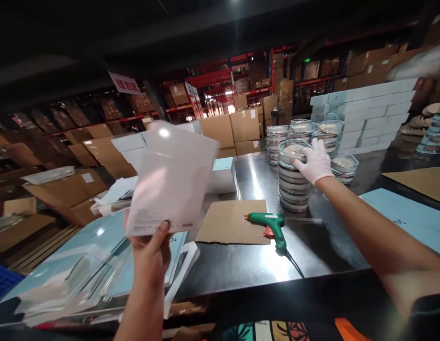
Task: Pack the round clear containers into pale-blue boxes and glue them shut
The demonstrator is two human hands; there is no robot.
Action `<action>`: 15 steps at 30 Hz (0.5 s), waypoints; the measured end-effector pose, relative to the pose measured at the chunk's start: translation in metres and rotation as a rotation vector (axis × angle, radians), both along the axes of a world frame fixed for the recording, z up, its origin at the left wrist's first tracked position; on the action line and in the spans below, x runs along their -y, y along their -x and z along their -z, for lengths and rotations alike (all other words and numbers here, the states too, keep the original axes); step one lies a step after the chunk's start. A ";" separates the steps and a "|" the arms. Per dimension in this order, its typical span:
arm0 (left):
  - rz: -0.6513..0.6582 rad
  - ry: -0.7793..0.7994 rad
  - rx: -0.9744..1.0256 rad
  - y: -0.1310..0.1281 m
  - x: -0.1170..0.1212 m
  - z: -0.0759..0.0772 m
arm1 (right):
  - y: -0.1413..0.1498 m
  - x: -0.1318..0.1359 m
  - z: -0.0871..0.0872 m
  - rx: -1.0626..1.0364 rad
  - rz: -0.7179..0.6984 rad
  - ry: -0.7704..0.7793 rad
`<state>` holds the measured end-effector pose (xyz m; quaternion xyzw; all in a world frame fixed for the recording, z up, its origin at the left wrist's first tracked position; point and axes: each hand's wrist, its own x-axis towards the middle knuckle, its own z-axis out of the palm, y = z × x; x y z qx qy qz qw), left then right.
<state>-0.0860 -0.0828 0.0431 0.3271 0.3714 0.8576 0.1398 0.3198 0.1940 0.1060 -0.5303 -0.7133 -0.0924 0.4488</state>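
Observation:
My left hand (pixel 150 248), bare, pinches the lower edge of a flat white printed sheet-like package (pixel 173 177) and holds it raised over the left of the table. Its surface is glossy, with small print along the bottom; whether it is a folded carton or a sleeve I cannot tell. My right hand (pixel 316 162) wears a white glove. Its fingers are spread at the rim of the top dish in a stack of clear round containers (pixel 293 182). Below the package, a green glue gun (pixel 271 220) lies partly on a cardboard sheet (pixel 230 220).
More stacked clear containers (pixel 276 142) stand behind. White boxes (pixel 376 116) are piled at the right rear. Pale blue flat sheets (pixel 81 246) and plastic film cover the table's left. A light blue sheet (pixel 408 220) lies right. Brown cartons (pixel 246 125) stand beyond the metal table (pixel 223 270).

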 end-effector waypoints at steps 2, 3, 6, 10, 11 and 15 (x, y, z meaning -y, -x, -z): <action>0.164 0.165 0.168 -0.006 -0.007 0.018 | -0.009 -0.022 -0.007 0.018 -0.022 0.042; 0.232 0.242 0.224 -0.011 -0.009 0.028 | -0.010 -0.027 -0.011 0.007 -0.031 0.051; 0.354 0.381 0.275 -0.026 -0.013 0.060 | -0.007 -0.028 -0.031 -0.083 0.003 0.026; 0.363 0.499 0.091 -0.034 -0.020 0.101 | 0.003 0.002 -0.057 -0.227 0.014 -0.083; 0.357 0.517 0.020 -0.035 -0.024 0.109 | 0.007 0.016 -0.061 -0.257 0.006 -0.095; 0.242 0.516 -0.186 -0.038 -0.040 0.136 | 0.021 0.094 -0.061 -0.409 -0.268 -0.016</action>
